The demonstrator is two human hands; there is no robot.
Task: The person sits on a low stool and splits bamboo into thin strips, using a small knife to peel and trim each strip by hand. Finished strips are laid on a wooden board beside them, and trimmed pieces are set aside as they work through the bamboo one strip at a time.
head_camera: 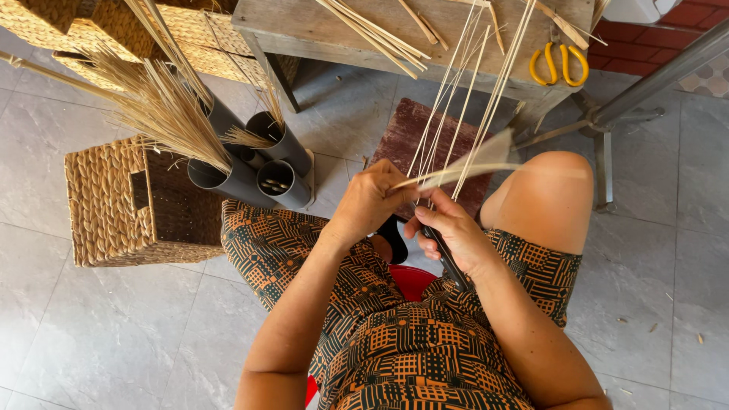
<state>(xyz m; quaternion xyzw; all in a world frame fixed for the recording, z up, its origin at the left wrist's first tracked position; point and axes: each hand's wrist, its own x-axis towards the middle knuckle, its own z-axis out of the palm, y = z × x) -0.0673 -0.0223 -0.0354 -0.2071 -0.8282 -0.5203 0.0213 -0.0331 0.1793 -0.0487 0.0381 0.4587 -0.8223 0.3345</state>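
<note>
My left hand (372, 199) pinches a flat pale bamboo strip (474, 161) that blurs off to the right above my knee. My right hand (449, 234) grips a dark-handled knife (444, 254), its blade lying against the strip between the two hands. Several long thin bamboo splints (463, 99) rise from my hands up to the wooden bench (304, 30). I sit with a patterned orange and black dress over my lap.
A woven basket (106, 205) stands at the left, beside grey tubes (258, 171) holding dry straw. Yellow-handled scissors (558, 64) and loose splints lie on the bench. A dark red wooden block (410, 137) lies on the grey tiled floor; a metal stand (607, 121) is at right.
</note>
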